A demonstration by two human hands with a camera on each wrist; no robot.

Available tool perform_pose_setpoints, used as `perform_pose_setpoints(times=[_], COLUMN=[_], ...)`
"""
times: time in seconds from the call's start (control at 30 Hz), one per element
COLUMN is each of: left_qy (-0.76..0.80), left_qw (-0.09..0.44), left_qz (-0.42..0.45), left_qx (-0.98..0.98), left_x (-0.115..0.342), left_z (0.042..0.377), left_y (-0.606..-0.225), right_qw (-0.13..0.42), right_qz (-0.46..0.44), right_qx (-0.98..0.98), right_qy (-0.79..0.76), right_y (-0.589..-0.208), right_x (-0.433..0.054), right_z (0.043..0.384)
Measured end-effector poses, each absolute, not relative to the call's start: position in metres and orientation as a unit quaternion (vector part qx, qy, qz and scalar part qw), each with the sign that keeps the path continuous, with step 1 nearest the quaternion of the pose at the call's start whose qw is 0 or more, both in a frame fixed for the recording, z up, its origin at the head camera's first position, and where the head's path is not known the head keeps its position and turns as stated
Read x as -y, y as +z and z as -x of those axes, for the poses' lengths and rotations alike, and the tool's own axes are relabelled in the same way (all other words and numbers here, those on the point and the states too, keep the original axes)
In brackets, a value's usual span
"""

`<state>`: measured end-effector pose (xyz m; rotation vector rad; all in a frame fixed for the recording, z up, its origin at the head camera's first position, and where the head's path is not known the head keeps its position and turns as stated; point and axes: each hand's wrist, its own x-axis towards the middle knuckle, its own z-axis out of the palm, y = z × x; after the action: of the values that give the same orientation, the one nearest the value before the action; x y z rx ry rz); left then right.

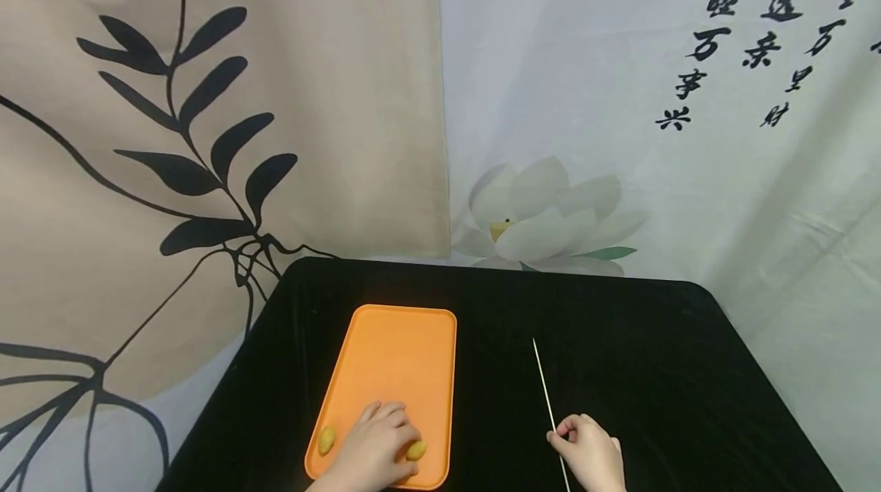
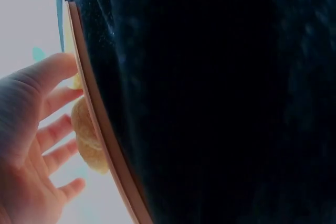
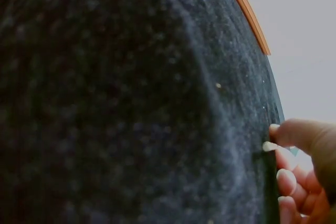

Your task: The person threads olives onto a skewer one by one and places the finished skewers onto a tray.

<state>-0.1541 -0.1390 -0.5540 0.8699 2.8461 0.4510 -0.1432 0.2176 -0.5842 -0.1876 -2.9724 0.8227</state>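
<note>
Behind and to the left of the tray hangs a beige cloth (image 1: 344, 109), printed with a black leafy plant (image 1: 213, 86). The tray (image 1: 406, 369) itself is orange, rectangular and round-cornered, with a raised rim. Its long sides run away from me.

Just inside the tray's left rim, toward the near end, lies one small yellow oval piece (image 1: 326, 440). My left hand (image 1: 372, 442) is over the tray's near end, to the right of that piece. A second yellow oval piece (image 1: 416, 450) is in the tray near its right rim, with my left thumb and index finger to either side of it. The gap between them is narrow, the other fingers are spread, and I cannot tell whether the piece is gripped.

To the right of the tray, and apart from it, a thin pale skewer (image 1: 543, 382) slants away from me, its far end short of the tray's far rim. My right hand (image 1: 590, 450) pinches it between thumb and forefinger, the other fingers curled.

The black surface (image 1: 688, 400) carries the tray. Behind and to the tray's right hangs a white cloth (image 1: 523, 56) with a lotus print (image 1: 551, 216) and black Chinese characters (image 1: 707, 40).
</note>
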Motion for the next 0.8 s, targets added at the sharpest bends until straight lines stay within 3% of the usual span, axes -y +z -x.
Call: perform_pose_setpoints(times=[0.37, 0.8], left_qy=[0.178, 0.225], left_qw=[0.065, 0.028], left_qz=[-0.261, -0.229], left_qx=[-0.946, -0.947], left_x=[0.138, 0.142], left_z=[0.153, 0.164], left_y=[-0.554, -0.535], right_qw=[0.029, 0.020], right_qz=[0.066, 0.100], right_qx=[0.957, 0.919], right_qy=[0.280, 0.380], right_y=[-0.581, -0.560], right_x=[-0.226, -0.263], right_z=[0.143, 0.149])
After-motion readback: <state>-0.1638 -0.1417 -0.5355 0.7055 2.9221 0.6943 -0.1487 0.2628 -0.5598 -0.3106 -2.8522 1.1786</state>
